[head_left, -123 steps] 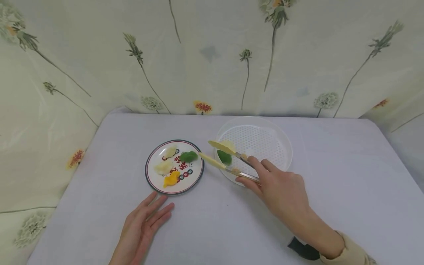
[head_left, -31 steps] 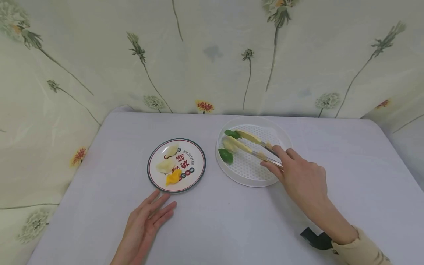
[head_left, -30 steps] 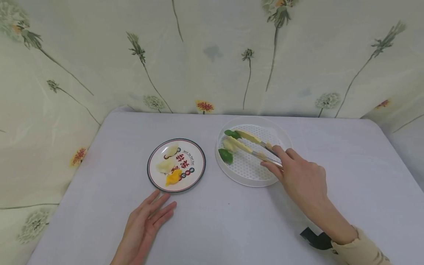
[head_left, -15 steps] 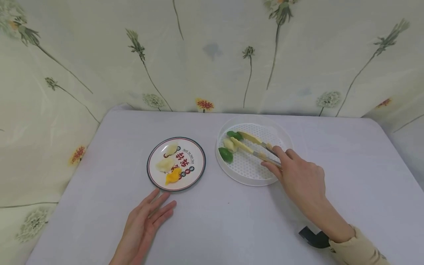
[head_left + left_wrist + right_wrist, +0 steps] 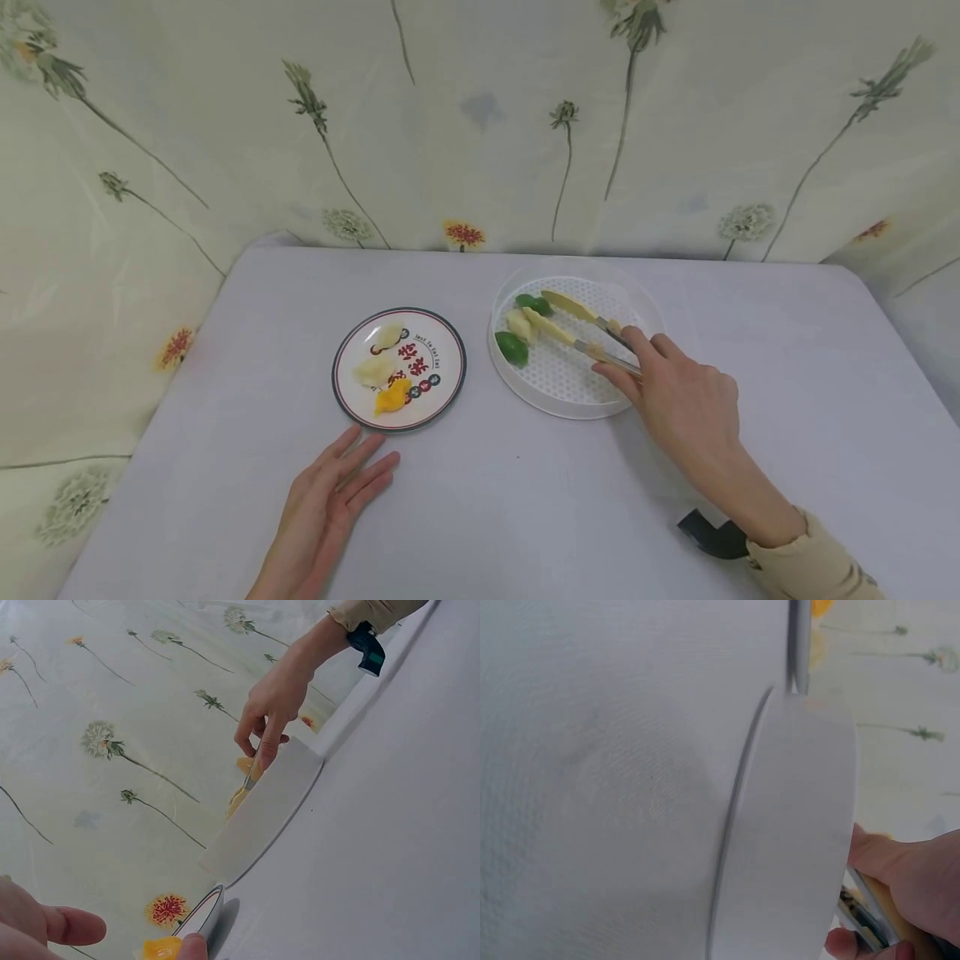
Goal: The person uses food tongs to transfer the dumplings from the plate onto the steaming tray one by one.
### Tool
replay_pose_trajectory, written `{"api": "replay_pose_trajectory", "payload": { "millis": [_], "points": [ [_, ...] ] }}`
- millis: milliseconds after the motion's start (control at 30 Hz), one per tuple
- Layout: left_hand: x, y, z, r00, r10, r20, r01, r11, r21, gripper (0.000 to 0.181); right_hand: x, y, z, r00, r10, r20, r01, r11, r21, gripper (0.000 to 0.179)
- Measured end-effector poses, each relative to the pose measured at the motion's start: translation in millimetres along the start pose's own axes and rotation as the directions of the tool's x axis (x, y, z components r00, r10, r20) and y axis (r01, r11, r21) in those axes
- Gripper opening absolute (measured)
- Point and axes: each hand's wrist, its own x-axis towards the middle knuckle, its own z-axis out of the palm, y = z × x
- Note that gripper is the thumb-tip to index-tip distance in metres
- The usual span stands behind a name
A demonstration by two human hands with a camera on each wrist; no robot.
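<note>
Tongs (image 5: 558, 331) in right hand (image 5: 686, 408), pinched between thumb and fingers, tips parted. Left hand (image 5: 322, 508): fingers loosely straight, holding nothing. Just past the left fingertips: plate (image 5: 447, 377) with yellow piece (image 5: 392, 397) and cream pieces (image 5: 375, 371). Past the right fingers: white tray (image 5: 570, 410) under tongs, pale piece (image 5: 519, 326) beside the nearer tip, green pieces (image 5: 512, 348) either side. Farthest: flowered cloth (image 5: 487, 167). Tray wall hides tong tips from right-wrist view; head view alone shows perforated floor.

The table (image 5: 480, 517), apparently cloth-covered, bears 1 plate (image 5: 444, 396) and 1 white tray (image 5: 566, 385).
</note>
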Motion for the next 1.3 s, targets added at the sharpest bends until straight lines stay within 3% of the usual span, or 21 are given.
{"api": "replay_pose_trajectory", "payload": {
  "millis": [300,667,900,1033,1300],
  "points": [
    [1.1,-0.4,0.0,1.000,-0.008,-0.009,0.008,1.000,0.005,0.068,3.5,-9,-12,0.997,0.040,0.069,-0.041,0.999,0.013,0.084],
    [0.5,-0.4,0.7,1.000,-0.012,-0.005,0.012,1.000,-0.005,0.069,2.3,-22,-19,1.000,0.018,0.026,-0.019,0.999,0.043,0.083],
    [1.3,-1.1,-0.2,1.000,-0.009,-0.004,0.009,1.000,-0.002,0.069,-0.8,-34,-21,0.993,0.019,0.118,-0.027,0.997,0.069,0.065],
    [1.5,-1.2,-0.1,1.000,-0.009,-0.005,0.009,1.000,-0.006,0.069,-1.4,-39,-21,0.993,-0.004,0.120,-0.006,0.997,0.080,0.061],
    [0.4,-1.0,1.4,1.000,-0.011,-0.016,0.011,1.000,-0.003,0.069,-2.3,-46,-19,0.995,-0.065,0.074,0.058,0.994,0.093,0.083]
  ]
}}
